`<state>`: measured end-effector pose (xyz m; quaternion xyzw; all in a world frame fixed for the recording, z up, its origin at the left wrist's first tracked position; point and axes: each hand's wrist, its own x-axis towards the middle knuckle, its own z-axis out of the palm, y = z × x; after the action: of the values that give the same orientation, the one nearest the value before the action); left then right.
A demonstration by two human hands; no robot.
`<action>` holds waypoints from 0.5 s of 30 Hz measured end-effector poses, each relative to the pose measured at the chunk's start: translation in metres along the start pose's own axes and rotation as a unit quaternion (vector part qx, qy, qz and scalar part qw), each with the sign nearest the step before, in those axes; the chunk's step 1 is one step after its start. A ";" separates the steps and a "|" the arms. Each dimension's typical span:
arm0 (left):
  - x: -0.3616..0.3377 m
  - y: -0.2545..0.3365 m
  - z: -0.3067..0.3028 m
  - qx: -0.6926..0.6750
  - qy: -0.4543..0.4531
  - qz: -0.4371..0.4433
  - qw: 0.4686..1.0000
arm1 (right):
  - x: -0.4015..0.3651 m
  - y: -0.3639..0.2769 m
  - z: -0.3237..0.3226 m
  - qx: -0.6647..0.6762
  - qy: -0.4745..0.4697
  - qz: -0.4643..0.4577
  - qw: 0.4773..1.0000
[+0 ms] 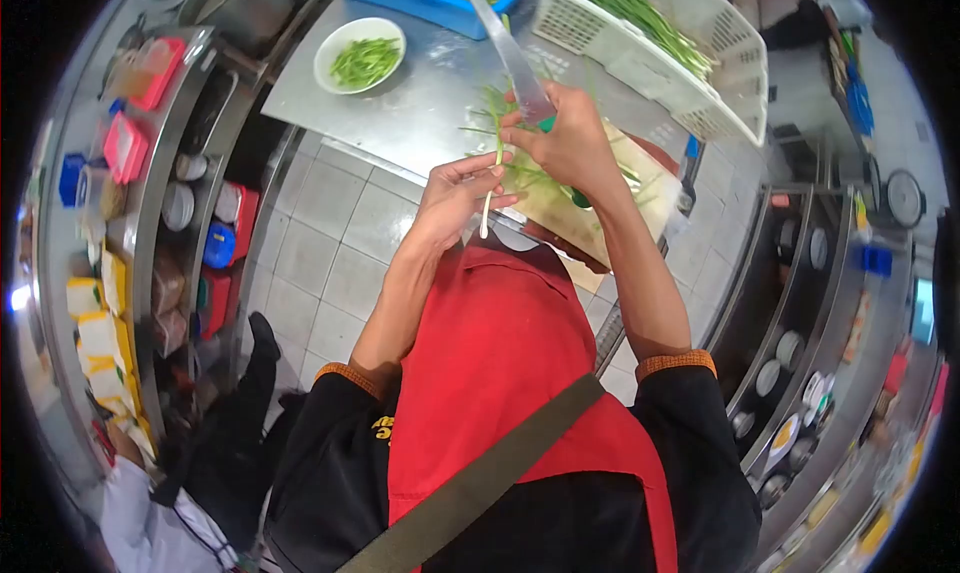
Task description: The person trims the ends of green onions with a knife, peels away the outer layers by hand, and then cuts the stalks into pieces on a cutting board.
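Our left hand (pixel 455 198) pinches a thin green spring-onion stalk with a white root end (pixel 487 201) between closed fingers, holding it just above the pale wooden cutting board (pixel 640 188) on the steel tabletop (pixel 400 108). Our right hand (pixel 572 145) is clenched round the green handle of a long steel knife (pixel 512 53), with the blade tilted up and away. To trim cleanly, we judge, we should keep the stalk taut, keep the edge off our left fingertips, and work over the board.

Shiny steel knife blade (pixel 512 58), brushed metal counter (pixel 400 113), glossy white bowl (pixel 335 43), perforated plastic basket (pixel 700 83), pale cutting board (pixel 560 213).
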<state>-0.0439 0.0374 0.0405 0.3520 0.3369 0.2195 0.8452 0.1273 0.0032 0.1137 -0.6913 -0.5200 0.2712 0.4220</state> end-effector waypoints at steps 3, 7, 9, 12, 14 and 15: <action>0.007 -0.007 0.013 0.017 -0.038 -0.012 0.999 | -0.018 0.011 -0.016 0.007 0.017 -0.001 1.000; 0.006 -0.009 0.039 0.055 -0.046 -0.054 0.996 | -0.038 0.029 -0.033 -0.041 0.042 -0.018 0.998; 0.008 -0.016 0.046 0.065 -0.057 -0.062 0.994 | -0.049 0.031 -0.038 -0.057 0.050 -0.009 0.997; 0.011 -0.027 0.053 0.077 -0.058 -0.074 0.993 | -0.066 0.045 -0.032 -0.078 0.075 -0.021 0.994; 0.009 -0.034 0.057 0.081 -0.052 -0.080 0.992 | -0.072 0.057 -0.033 -0.081 0.096 -0.040 0.991; 0.002 -0.036 0.060 0.093 -0.077 -0.092 0.988 | -0.072 0.057 -0.039 -0.099 0.163 -0.041 0.981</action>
<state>0.0061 -0.0118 0.0439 0.4126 0.3209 0.0808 0.8487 0.1639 -0.0829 0.0792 -0.7431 -0.4960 0.0842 0.4413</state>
